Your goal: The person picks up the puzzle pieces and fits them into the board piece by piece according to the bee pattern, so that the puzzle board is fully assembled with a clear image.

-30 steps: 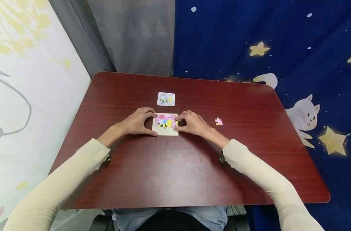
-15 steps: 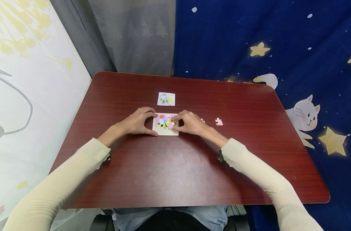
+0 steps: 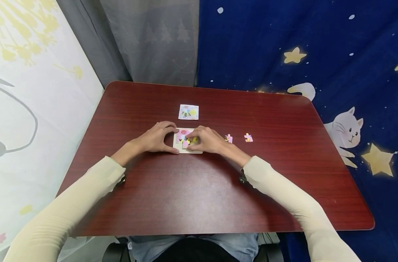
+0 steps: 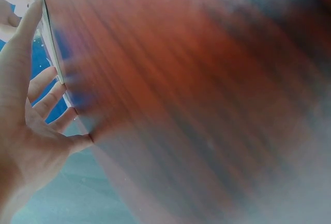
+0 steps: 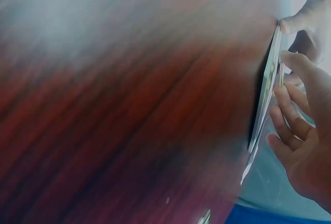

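A pale puzzle board (image 3: 190,152) lies mid-table with pink, yellow and black jigsaw pieces in its upper part. My left hand (image 3: 156,138) holds its left side, thumb at the near corner and index finger at the far one. Over the board my right hand (image 3: 208,140) pinches a pink puzzle piece (image 3: 185,144) between thumb and fingers. In the right wrist view, that piece (image 5: 281,75) stands edge-on close above the board (image 5: 265,97). The right fingers cover much of the board's right half.
Two loose puzzle pieces, a nearer one (image 3: 229,138) and a farther one (image 3: 248,138), lie right of the board. Beyond it is a picture card (image 3: 188,112) with a bee. The brown table (image 3: 199,196) stands against grey and blue curtains.
My right hand has moved left across the board with the pink piece, from its right edge towards its middle. A loose piece has come into sight behind that hand. The left hand stays put.
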Tool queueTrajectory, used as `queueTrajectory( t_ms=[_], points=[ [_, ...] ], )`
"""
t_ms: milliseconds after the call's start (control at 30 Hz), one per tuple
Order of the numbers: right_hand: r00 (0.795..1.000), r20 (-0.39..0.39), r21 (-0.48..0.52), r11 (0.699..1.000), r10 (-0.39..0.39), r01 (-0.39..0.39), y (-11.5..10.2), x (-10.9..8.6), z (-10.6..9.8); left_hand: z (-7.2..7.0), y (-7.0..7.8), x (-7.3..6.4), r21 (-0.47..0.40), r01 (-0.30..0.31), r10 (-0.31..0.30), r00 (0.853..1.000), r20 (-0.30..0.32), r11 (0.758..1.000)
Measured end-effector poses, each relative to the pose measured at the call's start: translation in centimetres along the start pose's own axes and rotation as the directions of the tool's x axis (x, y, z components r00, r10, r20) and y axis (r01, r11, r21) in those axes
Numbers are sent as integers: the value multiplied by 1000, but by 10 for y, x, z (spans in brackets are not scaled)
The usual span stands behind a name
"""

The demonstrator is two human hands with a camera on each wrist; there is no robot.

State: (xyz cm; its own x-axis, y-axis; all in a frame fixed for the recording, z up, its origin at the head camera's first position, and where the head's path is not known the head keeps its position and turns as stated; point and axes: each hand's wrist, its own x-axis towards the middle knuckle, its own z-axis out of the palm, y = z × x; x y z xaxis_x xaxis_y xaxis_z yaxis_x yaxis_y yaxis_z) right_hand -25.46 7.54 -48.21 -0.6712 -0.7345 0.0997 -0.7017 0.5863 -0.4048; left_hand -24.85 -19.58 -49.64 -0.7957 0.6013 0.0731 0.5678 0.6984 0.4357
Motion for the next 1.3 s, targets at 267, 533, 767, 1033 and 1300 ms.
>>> queueTrajectory(
  t_ms=[267,533,767,1033,1300],
  points=[
    [1000,29,2,1000,-10,10,-8,8,6,-1,2,-1,-11,1,-1,1000,2,1000],
    [999,41,-3,1000,-1,1,-11,12,9,-1,1,0,2,-17,17,1000,4,1000],
    [999,37,5,999,-34,34,-12,14,12,-2,1,0,8,-25,25,1000,-4,1000],
    [998,42,44,998,-40,38,-13,16,12,-1,2,2,14,-17,17,1000,-6,1000],
    [999,45,17,1000,3,-4,-20,16,13,-2,3,0,6,-9,9,1000,-2,1000]
  ],
)
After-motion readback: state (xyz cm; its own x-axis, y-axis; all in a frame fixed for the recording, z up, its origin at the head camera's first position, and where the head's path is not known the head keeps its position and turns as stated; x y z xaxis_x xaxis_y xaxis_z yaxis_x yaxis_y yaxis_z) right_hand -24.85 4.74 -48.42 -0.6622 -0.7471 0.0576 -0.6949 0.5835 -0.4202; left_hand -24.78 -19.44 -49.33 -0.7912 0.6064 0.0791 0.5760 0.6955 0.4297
